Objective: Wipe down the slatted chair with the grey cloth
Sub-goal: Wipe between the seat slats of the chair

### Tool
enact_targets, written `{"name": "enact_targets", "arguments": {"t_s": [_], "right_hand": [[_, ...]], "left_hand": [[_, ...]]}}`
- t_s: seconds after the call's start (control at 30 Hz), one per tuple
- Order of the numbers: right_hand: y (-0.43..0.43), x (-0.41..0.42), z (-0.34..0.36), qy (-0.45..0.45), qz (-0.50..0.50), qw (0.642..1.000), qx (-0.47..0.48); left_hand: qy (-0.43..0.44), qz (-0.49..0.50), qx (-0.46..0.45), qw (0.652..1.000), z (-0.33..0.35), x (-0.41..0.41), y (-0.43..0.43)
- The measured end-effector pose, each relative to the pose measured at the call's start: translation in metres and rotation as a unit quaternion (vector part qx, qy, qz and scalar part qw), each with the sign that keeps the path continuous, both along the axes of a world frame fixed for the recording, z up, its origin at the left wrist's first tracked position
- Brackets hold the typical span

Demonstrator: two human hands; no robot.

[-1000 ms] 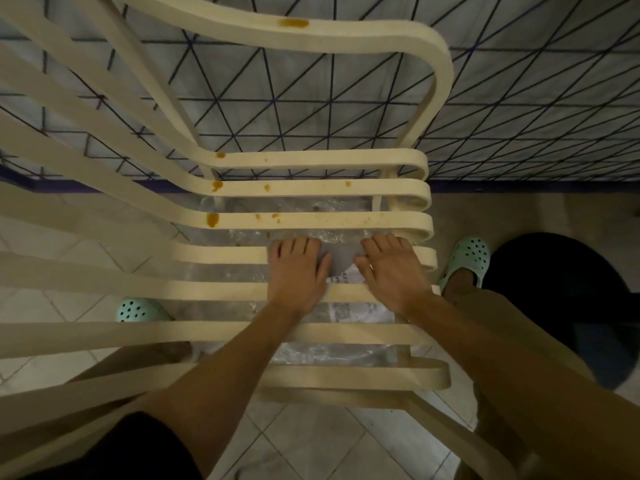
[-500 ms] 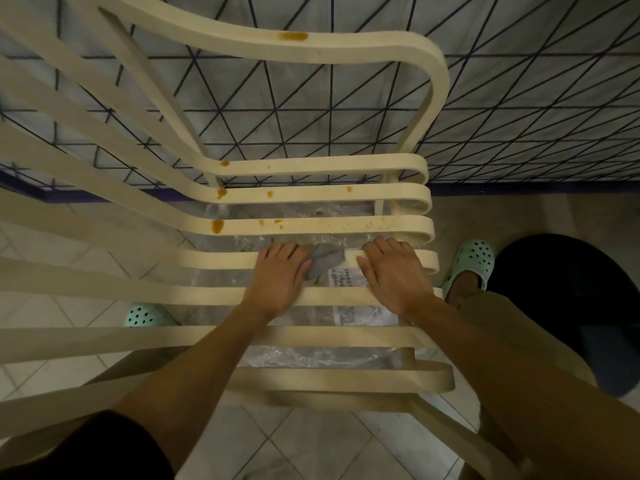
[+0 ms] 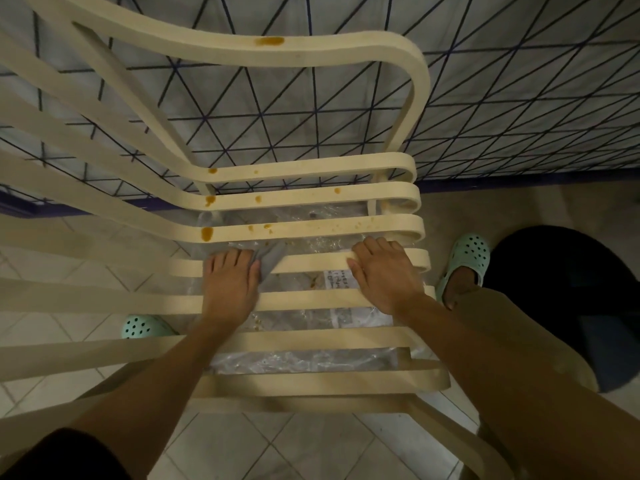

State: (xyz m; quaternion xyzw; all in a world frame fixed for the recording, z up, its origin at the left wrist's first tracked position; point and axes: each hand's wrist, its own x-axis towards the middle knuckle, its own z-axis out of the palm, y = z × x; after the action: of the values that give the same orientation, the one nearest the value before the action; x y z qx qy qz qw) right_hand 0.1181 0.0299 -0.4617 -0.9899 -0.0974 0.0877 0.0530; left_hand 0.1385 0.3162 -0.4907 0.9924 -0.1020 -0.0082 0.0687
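Left hand slid left, seemingly pressing grey cloth onto chair.

A: Support surface?

B: Tiled floor. Pale square tiles are seen laid diagonally, with thin dark grout lines.

A: What is carried directly on it?

B: The slatted chair is stood on it. A clear crinkled plastic sheet is spread under the seat; a white printed label and some brownish spots are seen on it.

A: Anything else?

B: Two mint clogs are planted on the tiles: left clog near the sheet's left edge, right clog just right of the chair. A dark round shape is noted beside the right clog; what it is cannot be told.
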Motion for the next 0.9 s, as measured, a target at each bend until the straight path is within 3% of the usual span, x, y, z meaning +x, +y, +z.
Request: {"name": "enact_targets", "arguments": {"t_s": [0.23,0.53,0.77,0.9], "right_hand": [[0.000,0.001,-0.001,-0.007,0.004,1.000,-0.006],[0.000,0.001,-0.001,-0.013,0.003,1.000,0.004],[0.001,0.001,-0.002,-0.027,0.002,1.000,0.006],[0.001,0.001,-0.005,-0.051,-0.004,0.999,0.011]], "left_hand": [[0.021,-0.011,-0.020,1.000,0.007,-0.002,-0.036],[0.068,-0.102,-0.206,0.971,0.021,0.028,-0.079],[0.001,-0.080,-0.282,0.956,0.050,0.049,-0.109],[-0.023,-0.133,-0.349,0.927,0.066,0.064,-0.148]]}}
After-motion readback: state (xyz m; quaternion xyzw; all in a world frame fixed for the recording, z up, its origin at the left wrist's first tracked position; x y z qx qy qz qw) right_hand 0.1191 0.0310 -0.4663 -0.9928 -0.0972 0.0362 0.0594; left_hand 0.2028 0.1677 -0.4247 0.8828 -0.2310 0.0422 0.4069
